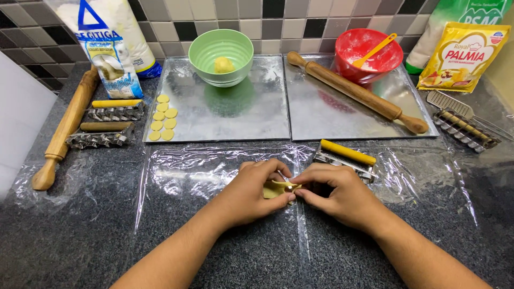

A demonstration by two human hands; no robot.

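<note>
Pinching dough scrap [277, 189] over plastic-sheeted granite counter [80, 225]

A green bowl [221, 56] stands at the back of the left metal tray [235, 115], holding a yellow lump, probably dough. Small yellow discs [162, 117] lie along that tray's left edge. Right of the tray, a rolling pin [356, 92] crosses a second tray [342, 120] beside a red bowl [368, 53].
</note>
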